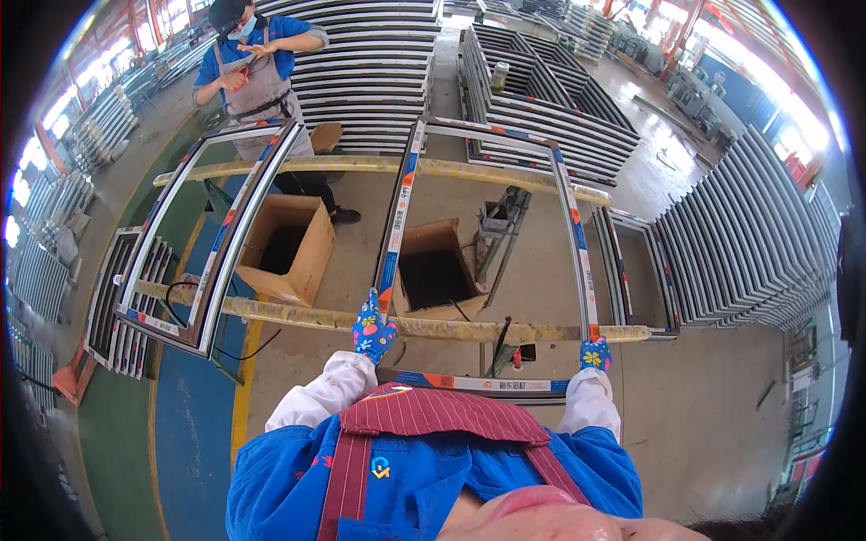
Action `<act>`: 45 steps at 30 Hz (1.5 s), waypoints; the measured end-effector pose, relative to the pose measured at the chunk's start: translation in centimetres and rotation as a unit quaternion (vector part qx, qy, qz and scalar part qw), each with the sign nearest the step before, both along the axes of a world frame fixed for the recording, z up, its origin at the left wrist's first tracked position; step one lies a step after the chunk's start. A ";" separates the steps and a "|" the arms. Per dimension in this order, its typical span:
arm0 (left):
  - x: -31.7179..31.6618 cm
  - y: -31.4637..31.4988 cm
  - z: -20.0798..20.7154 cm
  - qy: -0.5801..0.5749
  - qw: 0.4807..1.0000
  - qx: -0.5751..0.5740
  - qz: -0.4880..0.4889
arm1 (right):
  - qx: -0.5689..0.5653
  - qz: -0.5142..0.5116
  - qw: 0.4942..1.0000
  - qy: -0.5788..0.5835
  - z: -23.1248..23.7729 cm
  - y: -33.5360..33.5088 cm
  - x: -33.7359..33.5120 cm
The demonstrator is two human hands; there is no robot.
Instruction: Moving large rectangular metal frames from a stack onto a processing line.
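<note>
A rectangular metal window frame (pixel 398 222), its bars covered with coloured protective tape, lies across two padded rails in front of me. My left hand (pixel 371 332), in a blue flowered glove, is closed round its left bar near the close end. At the matching spot on the right bar, my right hand (pixel 594 354), gloved the same way, grips the frame; some of its fingers are hidden. The frame's near bar (pixel 487 384) sits close against my apron. Both forearms wear white sleeves.
The near rail (pixel 433 326) and far rail (pixel 361 165) also bear another frame (pixel 236 216) at left. Cardboard boxes (pixel 311 261) (pixel 451 236) stand below. A co-worker (pixel 257 72) stands far left, holding a red-handled tool. Frame stacks (pixel 744 234) rise at right and behind.
</note>
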State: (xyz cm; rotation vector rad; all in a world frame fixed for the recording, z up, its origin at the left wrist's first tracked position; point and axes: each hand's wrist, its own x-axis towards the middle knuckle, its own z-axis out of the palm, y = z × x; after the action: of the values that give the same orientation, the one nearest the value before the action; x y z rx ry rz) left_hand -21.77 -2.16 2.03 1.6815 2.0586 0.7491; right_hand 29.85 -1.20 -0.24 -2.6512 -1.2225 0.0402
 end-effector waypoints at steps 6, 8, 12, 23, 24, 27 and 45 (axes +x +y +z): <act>0.0 -0.1 -0.5 0.006 1.000 0.028 -0.002 | 0.001 0.001 1.000 -0.009 -0.4 0.0 0.4; 0.0 -0.2 -0.3 0.001 1.000 0.030 -0.003 | -0.002 0.000 1.000 -0.009 -0.2 0.0 0.2; 0.1 -0.2 -0.2 0.011 0.999 0.030 0.000 | 0.001 0.004 1.000 -0.014 0.0 -0.1 -0.1; 0.2 -0.1 0.3 0.007 1.000 0.005 0.000 | 0.011 0.014 1.000 -0.008 -0.3 -0.2 0.3; 0.2 -0.1 -0.1 0.013 1.000 0.021 -0.004 | 0.007 0.012 1.000 -0.017 -0.6 -0.2 0.7; 0.2 -0.1 -0.3 0.019 0.999 0.025 -0.001 | -0.003 0.008 1.000 -0.019 0.0 -0.2 0.0; 0.1 0.2 -0.2 -0.005 1.000 0.004 0.005 | 0.011 0.006 1.000 -0.009 -0.5 0.0 0.4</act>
State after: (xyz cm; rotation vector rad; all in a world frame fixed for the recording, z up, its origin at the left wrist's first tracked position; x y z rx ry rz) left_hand -21.69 -1.96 1.87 1.6688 2.0605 0.7682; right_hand 30.25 -1.25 -0.76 -2.6304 -1.2378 0.0052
